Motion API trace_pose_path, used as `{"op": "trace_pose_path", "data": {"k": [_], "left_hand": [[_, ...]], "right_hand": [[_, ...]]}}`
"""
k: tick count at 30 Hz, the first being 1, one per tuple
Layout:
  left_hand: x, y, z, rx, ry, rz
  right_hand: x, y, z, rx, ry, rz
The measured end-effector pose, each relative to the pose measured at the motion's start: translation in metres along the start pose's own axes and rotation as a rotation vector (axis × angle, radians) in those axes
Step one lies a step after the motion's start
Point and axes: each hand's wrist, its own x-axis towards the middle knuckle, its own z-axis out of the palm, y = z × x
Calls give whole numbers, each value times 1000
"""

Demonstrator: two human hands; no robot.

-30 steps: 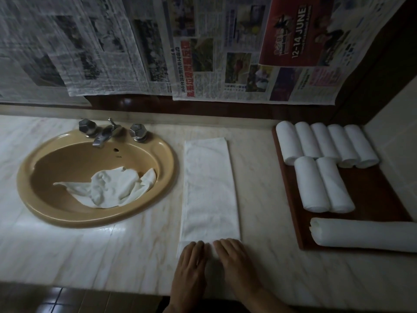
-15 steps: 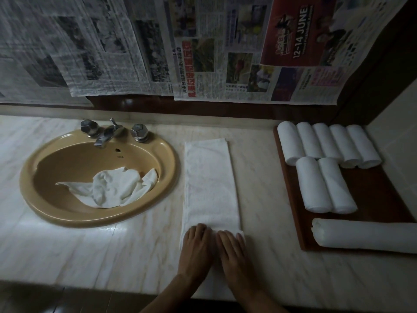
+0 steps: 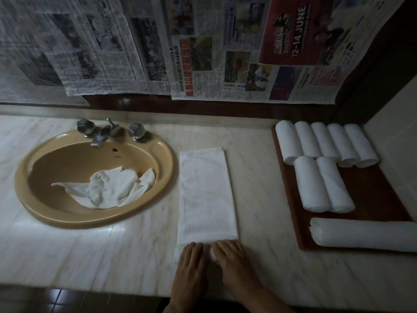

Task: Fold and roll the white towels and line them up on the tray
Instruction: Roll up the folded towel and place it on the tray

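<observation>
both hands, left [image 3: 191, 263] and right [image 3: 230, 258], lie flat with fingers together on the near end of the folded towel [image 3: 206, 195] right of the sink [image 3: 29, 199], likely to start a tight roll bound for the tray [image 3: 383, 199].

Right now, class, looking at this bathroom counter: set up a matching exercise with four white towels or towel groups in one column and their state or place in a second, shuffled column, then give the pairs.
Column A
1. crumpled towel
2. folded towel
3. long roll
4. five short rolls

Column B
a. lies crosswise at the near end of the tray
b. flat strip on the counter, both hands at its near end
c. loose in the sink
d. side by side at the tray's far end

Pairs: 1-c, 2-b, 3-a, 4-d
</observation>
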Motion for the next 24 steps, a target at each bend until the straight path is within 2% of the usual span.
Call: {"op": "trace_pose_path", "data": {"k": [6, 11, 13, 16, 19, 24], "left_hand": [[31, 3, -11, 2, -123, -75], [51, 4, -16, 60, -144, -81], [53, 3, -16, 58, -102, -72], [48, 3, -13, 66, -40, -94], [32, -1, -9, 94, -83, -105], [-3, -6, -2, 104, -192, -65]], "right_hand": [[-25, -11, 13, -177, 124, 21], [-26, -8, 28, -316, 57, 36], [-12, -5, 29, -324, 87, 48], [9, 5, 29, -282, 43, 60], [19, 14, 28, -232, -33, 85], [-2, 0, 17, -164, -36, 17]]}}
